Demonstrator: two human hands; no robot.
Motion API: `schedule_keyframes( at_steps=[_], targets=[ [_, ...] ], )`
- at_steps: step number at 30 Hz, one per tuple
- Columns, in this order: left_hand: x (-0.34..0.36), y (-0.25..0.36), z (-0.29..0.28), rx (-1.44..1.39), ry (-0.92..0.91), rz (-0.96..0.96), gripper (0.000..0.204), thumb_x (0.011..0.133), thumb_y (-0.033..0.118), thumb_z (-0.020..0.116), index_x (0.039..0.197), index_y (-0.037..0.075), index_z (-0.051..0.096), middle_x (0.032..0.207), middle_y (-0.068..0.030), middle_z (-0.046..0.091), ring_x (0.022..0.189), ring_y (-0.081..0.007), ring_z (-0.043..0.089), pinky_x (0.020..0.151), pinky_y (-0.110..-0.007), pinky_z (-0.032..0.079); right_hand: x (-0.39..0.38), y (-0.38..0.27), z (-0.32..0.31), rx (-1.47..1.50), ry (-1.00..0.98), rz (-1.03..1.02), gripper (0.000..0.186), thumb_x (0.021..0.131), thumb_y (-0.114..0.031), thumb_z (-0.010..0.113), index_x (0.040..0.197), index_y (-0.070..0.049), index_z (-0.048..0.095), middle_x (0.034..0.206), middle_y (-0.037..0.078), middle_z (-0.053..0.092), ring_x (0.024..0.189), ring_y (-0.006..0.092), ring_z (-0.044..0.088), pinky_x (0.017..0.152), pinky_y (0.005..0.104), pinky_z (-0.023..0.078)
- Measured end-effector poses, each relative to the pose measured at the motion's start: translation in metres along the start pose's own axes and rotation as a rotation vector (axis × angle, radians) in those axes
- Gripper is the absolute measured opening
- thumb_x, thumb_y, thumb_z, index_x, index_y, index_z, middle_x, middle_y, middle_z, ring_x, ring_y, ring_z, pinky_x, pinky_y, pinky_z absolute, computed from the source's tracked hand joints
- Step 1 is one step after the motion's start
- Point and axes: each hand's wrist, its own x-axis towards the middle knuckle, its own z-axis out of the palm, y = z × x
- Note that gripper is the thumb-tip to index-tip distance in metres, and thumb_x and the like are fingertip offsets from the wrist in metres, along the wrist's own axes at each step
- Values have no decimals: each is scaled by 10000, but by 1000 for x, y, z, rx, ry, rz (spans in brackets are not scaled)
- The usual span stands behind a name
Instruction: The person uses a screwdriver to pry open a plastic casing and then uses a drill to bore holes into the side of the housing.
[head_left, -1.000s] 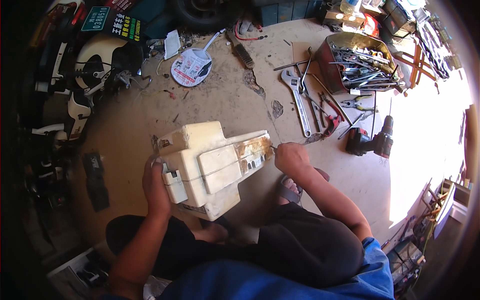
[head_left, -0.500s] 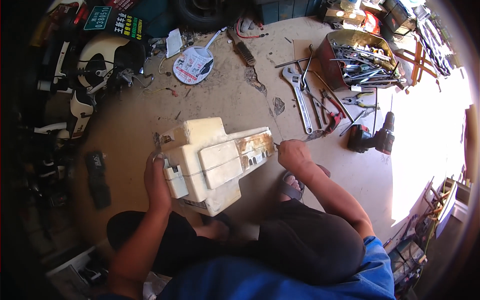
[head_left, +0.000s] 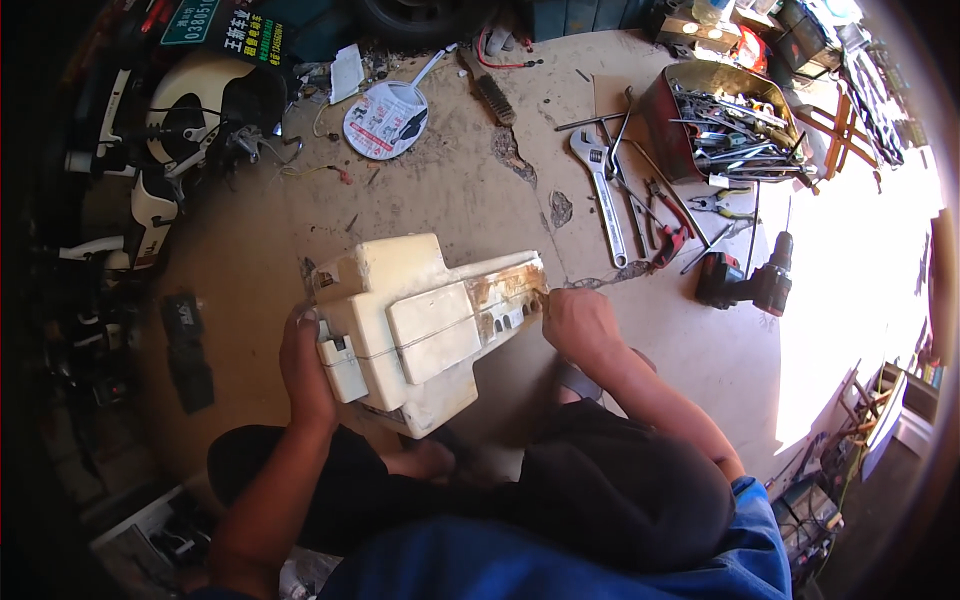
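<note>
A bulky cream plastic housing point(head_left: 432, 335) with stepped sides hangs tilted over my lap, its narrow right end stained rusty brown. A thin seam line runs along its length, and small dark slots sit near the narrow end. My left hand point(head_left: 308, 368) grips the wide left end, fingers partly hidden behind it. At the narrow end, my right hand point(head_left: 582, 322) is closed, its fingertips pressed together against the brown-stained edge. Whatever those fingers pinch is too small and covered to name.
On the floor to the right lie an adjustable wrench point(head_left: 602, 205), pliers point(head_left: 718, 204) and a cordless drill point(head_left: 745, 278). Behind them stands a metal bin point(head_left: 652, 118) of tools. A round fan point(head_left: 385, 122) and a brush point(head_left: 492, 100) lie ahead; a dark scooter part point(head_left: 187, 345) is left.
My right hand has moved slightly left and down, up against the housing's narrow end. The dark tip that showed at its fingers is now covered. The left hand keeps its grip.
</note>
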Motion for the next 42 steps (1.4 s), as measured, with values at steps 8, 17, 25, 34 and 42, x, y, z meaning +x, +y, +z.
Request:
schedule_keyframes(
  at_steps=[8,17,25,34,42],
  targets=[
    [7,-8,-10,-21,-2,26,446,1118,306,504,1398,-20,624,1233,-99,676,1107,-191,647,990,-351,521,11,20,11,-30,0,42,254,944,-191,603,869,-51,801,924,222,792,871,413,779,797,506,625],
    [-1,-9,-4,-7,17,26,456,1106,288,505,1426,-20,610,1252,-108,671,1109,-193,649,987,-344,522,18,20,6,-25,12,50,263,950,-208,595,902,-48,797,921,224,787,904,413,774,825,512,621],
    [-1,-5,5,13,35,62,442,1100,271,500,1413,-19,610,1252,-113,665,1103,-188,643,986,-346,518,9,-11,-21,-78,-30,-105,249,942,-201,601,915,-42,791,884,216,778,871,419,767,813,512,617],
    [9,-9,-6,78,56,35,456,1084,304,521,1393,-15,621,1226,-108,678,1095,-198,647,989,-362,516,1,9,0,-19,155,-120,262,935,-217,606,819,-53,775,850,227,769,788,414,762,726,503,622],
    [8,-17,-13,18,27,15,443,1118,305,499,1396,-15,629,1227,-99,685,1080,-187,656,964,-343,522,20,25,19,-21,88,18,306,965,-250,591,869,-37,788,917,245,781,882,426,771,786,515,625]
  ],
)
